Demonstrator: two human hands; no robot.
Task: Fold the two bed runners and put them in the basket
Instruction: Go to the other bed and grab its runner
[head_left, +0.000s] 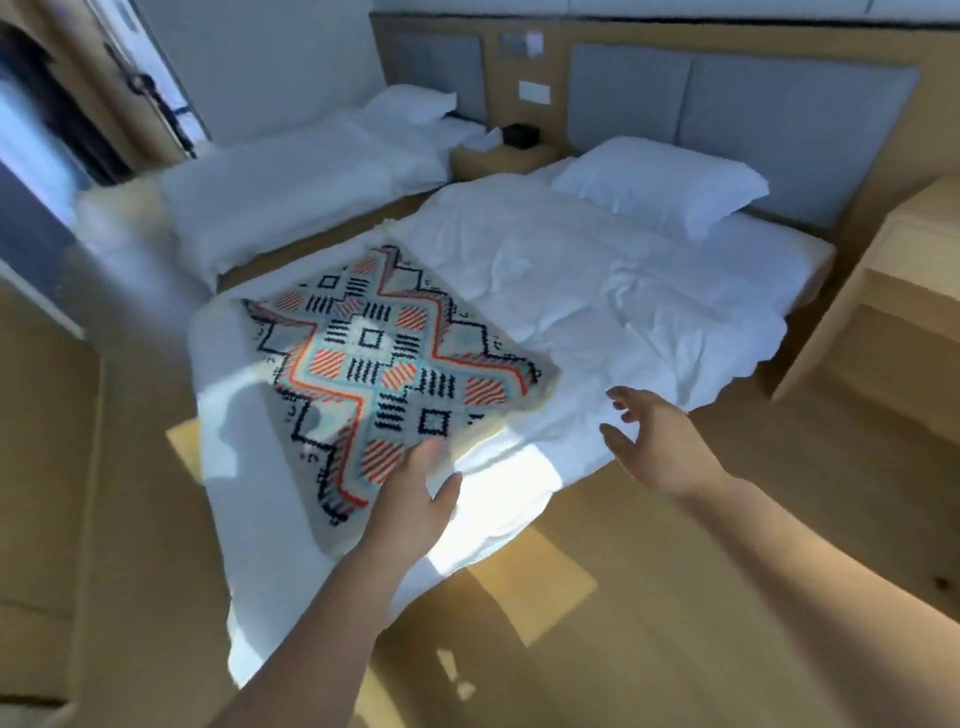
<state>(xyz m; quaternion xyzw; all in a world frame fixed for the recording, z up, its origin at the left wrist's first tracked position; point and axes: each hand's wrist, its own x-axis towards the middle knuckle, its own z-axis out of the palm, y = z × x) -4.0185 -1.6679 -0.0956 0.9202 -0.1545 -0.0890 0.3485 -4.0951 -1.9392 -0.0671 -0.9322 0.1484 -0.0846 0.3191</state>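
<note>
Head view, far bed (291, 176): at upper left, white bedding only; no second runner shows on it, and blur hides the sunlit end nearest the window
Bed runner (384, 358): patterned cloth in orange, teal and dark blue, lying flat and skewed like a diamond across the foot of the near bed (597, 291); its near corner reaches under the left hand
Left hand (415, 493): fingers spread flat, palm down on the runner's near corner, thumb out to the right; it looks to be resting or pressing, not pinching, though motion blur softens the fingertips
Right hand (644, 441): fingers spread and slightly curled, held above the white duvet just beside the runner's right edge, holding nothing
Basket: not in view, so where the folded cloth must go cannot be told
Risk, skew: since the runner lies at an angle, a fold begun from one corner would probably bring edges together unevenly and give a crooked bundle
Risk, duvet: the duvet underneath is loose and wrinkled; a grab through the runner could catch it too and drag the bedding along
Risk, slide: the near corner sits close to the mattress edge, so a one-handed pull could send the cloth slipping to the floor (675, 597)
Risk, count: only one runner is visible, so the second may be overlooked
</note>
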